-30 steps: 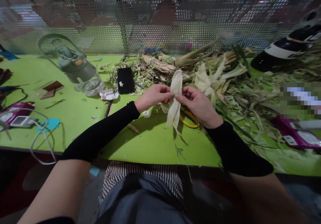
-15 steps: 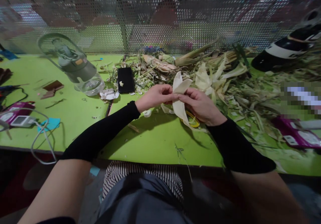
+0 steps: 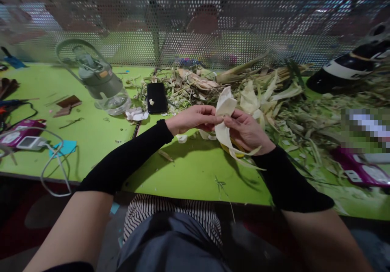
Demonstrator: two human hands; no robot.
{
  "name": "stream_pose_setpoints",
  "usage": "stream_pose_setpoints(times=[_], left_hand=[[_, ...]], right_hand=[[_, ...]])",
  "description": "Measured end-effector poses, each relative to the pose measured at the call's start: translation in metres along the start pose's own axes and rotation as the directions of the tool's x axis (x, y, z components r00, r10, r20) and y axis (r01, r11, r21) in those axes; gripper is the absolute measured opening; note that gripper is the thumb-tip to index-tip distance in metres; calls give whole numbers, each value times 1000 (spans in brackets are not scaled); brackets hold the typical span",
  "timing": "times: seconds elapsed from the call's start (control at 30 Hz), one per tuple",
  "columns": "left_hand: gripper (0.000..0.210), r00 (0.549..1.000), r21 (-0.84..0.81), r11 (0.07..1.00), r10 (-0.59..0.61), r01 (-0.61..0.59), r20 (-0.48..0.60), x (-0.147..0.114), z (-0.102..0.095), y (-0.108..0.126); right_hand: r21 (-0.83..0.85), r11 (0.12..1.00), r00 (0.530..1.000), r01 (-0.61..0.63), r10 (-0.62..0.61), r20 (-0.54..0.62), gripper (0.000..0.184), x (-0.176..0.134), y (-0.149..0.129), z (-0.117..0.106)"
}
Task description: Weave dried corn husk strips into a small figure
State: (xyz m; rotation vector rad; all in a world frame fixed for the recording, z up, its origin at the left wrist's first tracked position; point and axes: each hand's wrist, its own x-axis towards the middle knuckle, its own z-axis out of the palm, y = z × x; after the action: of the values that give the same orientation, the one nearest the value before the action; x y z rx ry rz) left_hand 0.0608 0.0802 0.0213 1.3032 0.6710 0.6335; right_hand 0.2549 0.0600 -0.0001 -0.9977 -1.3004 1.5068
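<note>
Right hand (image 3: pixel 250 133), pinched husk (image 3: pixel 223 133); tails (image 3: pixel 232 152) swung rightward

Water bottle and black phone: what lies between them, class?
In the head view, white scraps and plant shreds lie between the water bottle and the black phone.

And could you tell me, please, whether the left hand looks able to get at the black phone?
Probably yes: the black phone lies beyond the left hand, off to its left, with nothing tall between them, though that hand would likely have to release the pale husk first.
</note>
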Motion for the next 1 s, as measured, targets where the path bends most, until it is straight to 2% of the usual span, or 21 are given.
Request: stream_pose_setpoints(times=[0.17, 0.27, 0.37, 0.5, 0.63, 0.73, 0.87, 1.0], left_hand=[[23, 990, 125, 991, 68, -52, -127, -1, 6, -1], [25, 970, 204, 979, 70, -21, -234, 1, 10, -2], [24, 955, 187, 982, 49, 7, -294, 4, 12, -3], [25, 949, 195, 981, 57, 5, -310, 2, 14, 0], [24, 960, 149, 988, 71, -31, -273, -3, 20, 8], [21, 960, 174, 984, 87, -41, -264, -4, 21, 10], [24, 954, 152, 988, 67, -23, -291, 0, 14, 3], [23, 950, 127, 992, 48, -9, -308, 3, 9, -1]], right_hand=[[-75, 997, 1000, 0, 0, -4, 45, 2, 1, 1], [-90, 996, 1000, 20, -22, -22, 44, 6, 6, 0], [-106, 994, 998, 37, -41, -36, 42, 9, 11, -1], [-125, 991, 999, 41, -45, -29, 40, 6, 9, -2], [-139, 990, 1000, 24, -25, 0, 42, -3, -5, 0], [-138, 990, 1000, 21, -20, 15, 44, -4, -9, 0], [-225, 972, 994, 62, -82, -79, 41, 3, 3, -3], [-319, 940, 963, 124, -191, -189, 36, 7, 11, -3]])
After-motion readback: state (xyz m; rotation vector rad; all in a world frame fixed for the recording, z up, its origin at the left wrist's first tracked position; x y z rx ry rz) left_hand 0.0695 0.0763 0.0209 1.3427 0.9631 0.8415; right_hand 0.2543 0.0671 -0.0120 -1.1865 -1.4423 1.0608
